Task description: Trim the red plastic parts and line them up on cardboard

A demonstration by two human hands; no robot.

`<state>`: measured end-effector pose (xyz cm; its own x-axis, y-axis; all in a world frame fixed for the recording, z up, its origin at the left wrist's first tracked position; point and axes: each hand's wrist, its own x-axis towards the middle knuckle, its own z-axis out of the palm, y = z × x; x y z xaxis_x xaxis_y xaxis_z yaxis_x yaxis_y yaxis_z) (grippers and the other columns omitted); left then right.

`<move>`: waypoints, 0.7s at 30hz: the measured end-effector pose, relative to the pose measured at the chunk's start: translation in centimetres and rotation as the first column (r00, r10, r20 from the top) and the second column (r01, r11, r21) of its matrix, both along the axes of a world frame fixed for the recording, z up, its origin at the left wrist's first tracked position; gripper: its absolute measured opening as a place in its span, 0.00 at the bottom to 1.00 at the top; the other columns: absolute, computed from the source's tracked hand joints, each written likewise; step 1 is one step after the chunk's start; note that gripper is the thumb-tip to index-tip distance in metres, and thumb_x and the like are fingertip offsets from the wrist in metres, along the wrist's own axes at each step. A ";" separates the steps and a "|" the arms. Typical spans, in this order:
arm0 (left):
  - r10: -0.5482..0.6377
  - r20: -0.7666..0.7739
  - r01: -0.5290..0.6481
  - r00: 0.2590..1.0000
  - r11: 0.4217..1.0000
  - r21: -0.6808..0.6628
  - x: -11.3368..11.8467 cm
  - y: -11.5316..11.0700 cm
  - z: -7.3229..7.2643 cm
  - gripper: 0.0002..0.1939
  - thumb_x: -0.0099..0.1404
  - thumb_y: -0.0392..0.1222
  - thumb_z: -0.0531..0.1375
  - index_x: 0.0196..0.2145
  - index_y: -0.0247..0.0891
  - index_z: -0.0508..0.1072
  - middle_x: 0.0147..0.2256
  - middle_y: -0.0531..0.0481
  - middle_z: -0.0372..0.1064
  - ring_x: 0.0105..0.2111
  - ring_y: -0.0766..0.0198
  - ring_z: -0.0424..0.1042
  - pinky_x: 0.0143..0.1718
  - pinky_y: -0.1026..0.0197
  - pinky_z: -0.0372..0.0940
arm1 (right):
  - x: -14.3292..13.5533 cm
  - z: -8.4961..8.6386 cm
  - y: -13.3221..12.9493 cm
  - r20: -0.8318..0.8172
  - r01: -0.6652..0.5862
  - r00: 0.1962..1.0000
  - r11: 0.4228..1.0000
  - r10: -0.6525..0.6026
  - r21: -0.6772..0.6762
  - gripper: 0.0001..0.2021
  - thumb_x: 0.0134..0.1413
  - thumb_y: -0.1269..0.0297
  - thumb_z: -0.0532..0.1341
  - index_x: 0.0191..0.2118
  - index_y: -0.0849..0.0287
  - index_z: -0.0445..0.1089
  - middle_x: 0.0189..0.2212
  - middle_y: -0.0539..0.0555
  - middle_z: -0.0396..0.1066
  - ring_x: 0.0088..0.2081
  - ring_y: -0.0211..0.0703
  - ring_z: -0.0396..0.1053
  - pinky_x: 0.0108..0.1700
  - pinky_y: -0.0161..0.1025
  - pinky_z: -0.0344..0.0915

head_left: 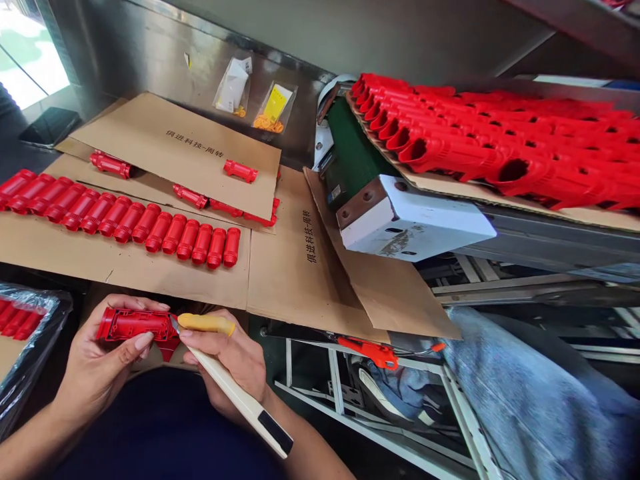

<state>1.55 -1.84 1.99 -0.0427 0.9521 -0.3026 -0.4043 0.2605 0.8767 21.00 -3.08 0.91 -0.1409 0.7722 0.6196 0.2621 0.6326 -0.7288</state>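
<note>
A red plastic housing, its ribbed inner side facing up, is held between the thumb and fingers of my left hand. My right hand grips a cream-handled knife with a black end; its short blade touches the right end of the housing. A yellow cover sits on one finger of that hand. Beyond both hands, a row of red cylindrical parts lies on brown cardboard.
Another cardboard sheet carries a red part. Two small bags lie behind. Many red housings fill the conveyor at right, beside a white bracket. A plastic-lined box stands left; a denim-clad leg shows lower right.
</note>
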 end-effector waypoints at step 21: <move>-0.027 -0.078 0.032 0.997 0.997 0.066 -0.3 -0.1 -0.5 0.17 0.57 0.45 0.79 0.42 0.45 0.81 0.45 0.49 0.85 0.32 0.60 0.82 0.33 0.62 0.79 | 1.0 1.1 -0.4 -0.345 -0.418 0.878 0.883 0.332 -0.213 0.11 0.75 0.53 0.64 0.43 0.55 0.75 0.35 0.53 0.85 0.36 0.41 0.85 0.38 0.35 0.83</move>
<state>1.27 -1.95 1.45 -0.0352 0.9713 -0.2351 -0.3280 0.2110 0.9208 22.01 -3.45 1.96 -0.3016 0.8404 0.4502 -0.2049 0.4041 -0.8915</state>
